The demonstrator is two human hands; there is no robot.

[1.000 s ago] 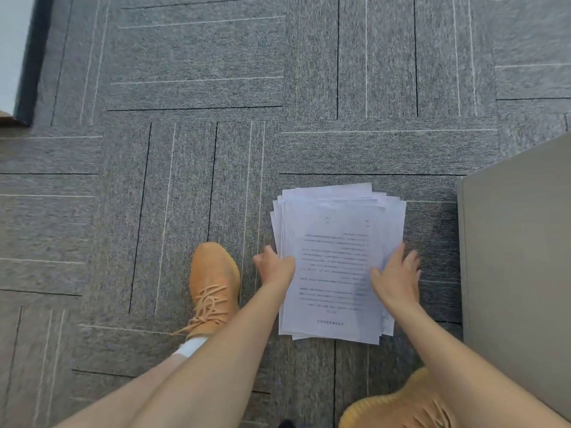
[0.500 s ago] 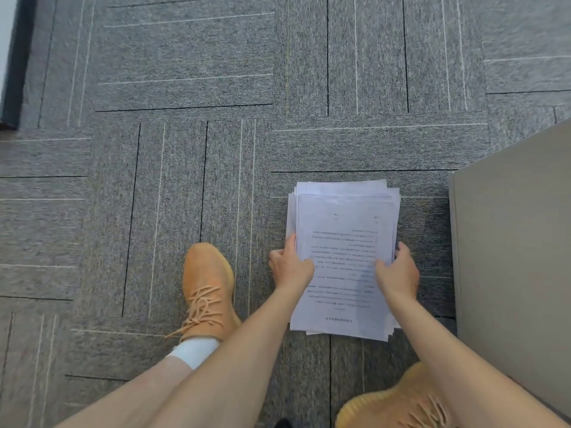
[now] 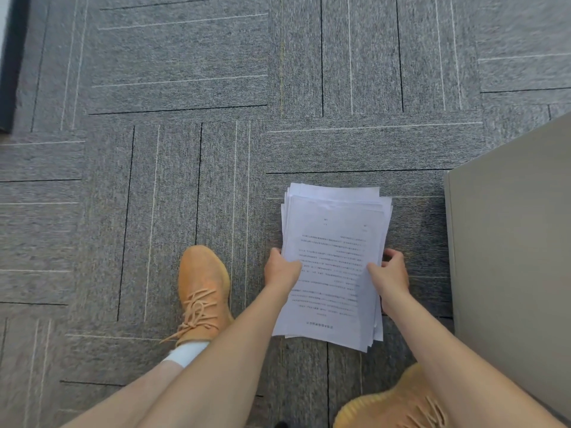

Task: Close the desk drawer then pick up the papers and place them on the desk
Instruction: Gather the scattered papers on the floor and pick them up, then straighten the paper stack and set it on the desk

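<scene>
Grey striped carpet tiles (image 3: 185,149) fill the floor, orange laced trainers (image 3: 202,291) planted nearest. The loose stack of white printed papers (image 3: 333,264), splayed a second ago, is now squared and clamped at its side edges by the left hand (image 3: 281,270) and right hand (image 3: 391,274); lifting is judged next. A grey cabinet side (image 3: 509,257) is seen beside it.

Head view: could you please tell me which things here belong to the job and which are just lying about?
Part of the job:
- papers, a stack gripped on both long edges
- left hand on its left edge
- right hand on its right edge

Just there:
- orange shoes
- grey cabinet on the right
- carpet
</scene>
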